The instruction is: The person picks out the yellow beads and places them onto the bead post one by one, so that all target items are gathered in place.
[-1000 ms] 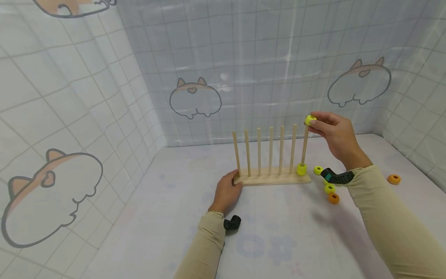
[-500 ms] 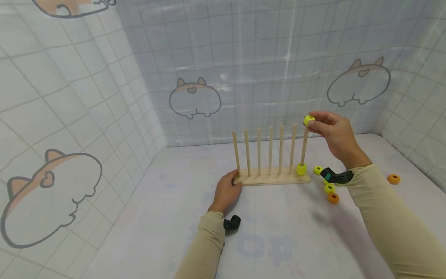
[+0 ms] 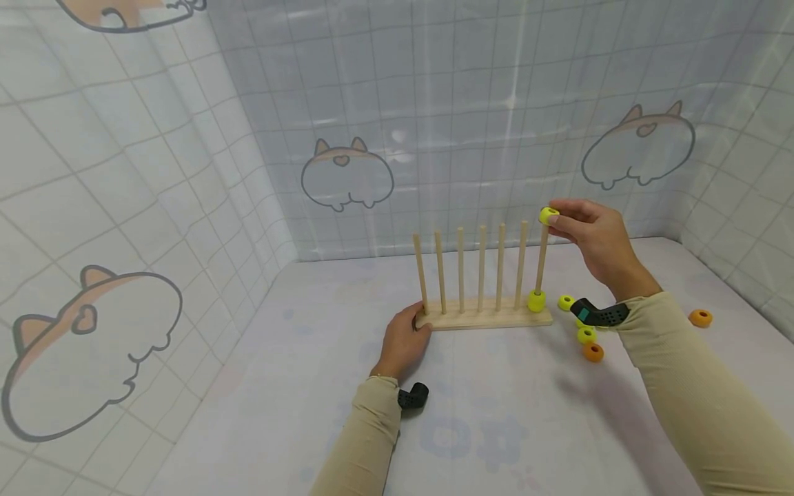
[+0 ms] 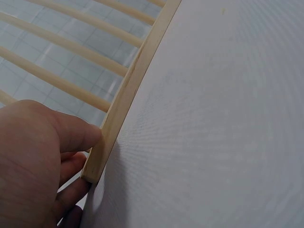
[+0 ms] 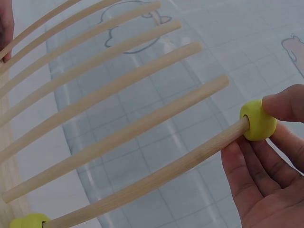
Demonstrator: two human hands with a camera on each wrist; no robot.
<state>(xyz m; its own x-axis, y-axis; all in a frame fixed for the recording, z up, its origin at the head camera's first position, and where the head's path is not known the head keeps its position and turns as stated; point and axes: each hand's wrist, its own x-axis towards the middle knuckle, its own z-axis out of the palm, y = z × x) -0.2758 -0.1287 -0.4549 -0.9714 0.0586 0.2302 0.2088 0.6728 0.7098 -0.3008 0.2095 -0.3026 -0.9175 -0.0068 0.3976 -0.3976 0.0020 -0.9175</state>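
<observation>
A wooden peg rack with several upright pegs stands on the table. My left hand grips the left end of its base, thumb on the front edge in the left wrist view. My right hand pinches a yellow bead between thumb and fingers at the top of the rightmost peg. In the right wrist view the peg's tip sits in the hole of that bead. Lower on the same peg, yellow beads rest at the base. The other pegs are bare.
Right of the rack lie loose yellow beads, partly hidden by the right wrist's black strap. An orange bead is close by them, another orange bead farther right. A grid-patterned curtain hangs behind.
My right hand and the yellow bead have shifted slightly left, then slightly down, at the peg's top. My left hand stays in place on the rack.
</observation>
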